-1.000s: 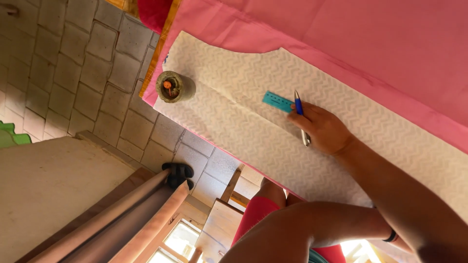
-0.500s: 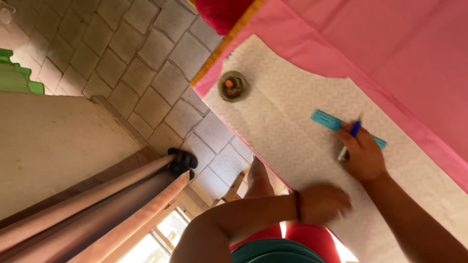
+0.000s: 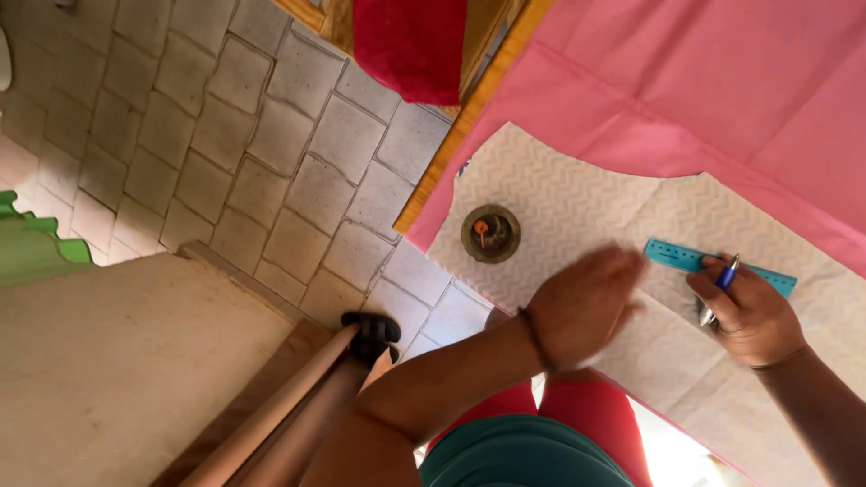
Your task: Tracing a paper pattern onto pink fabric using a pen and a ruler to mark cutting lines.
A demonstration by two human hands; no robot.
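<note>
A white pattern sheet with a faint zigzag print [image 3: 559, 194] lies on pink fabric [image 3: 722, 81]. My right hand [image 3: 749, 311] grips a blue pen [image 3: 724, 275] and rests on a teal ruler [image 3: 686, 257] lying on the sheet. My left hand [image 3: 582, 307], blurred and with a dark band at the wrist, hovers flat with fingers apart over the sheet, just left of the ruler. It holds nothing. A small round brass weight [image 3: 490, 233] with an orange spot sits on the sheet to the left of that hand.
The table's wooden edge [image 3: 451, 149] runs diagonally beside a paved stone floor [image 3: 225, 135]. A red cloth [image 3: 410, 45] hangs at the top. Brown paper rolls with a black cap [image 3: 365, 335] lean at lower left, next to a beige surface [image 3: 108, 361] and a green scalloped object [image 3: 36, 248].
My left hand has risen from near my body onto the sheet beside the ruler. My right hand still holds the pen on the ruler. The view has shifted.
</note>
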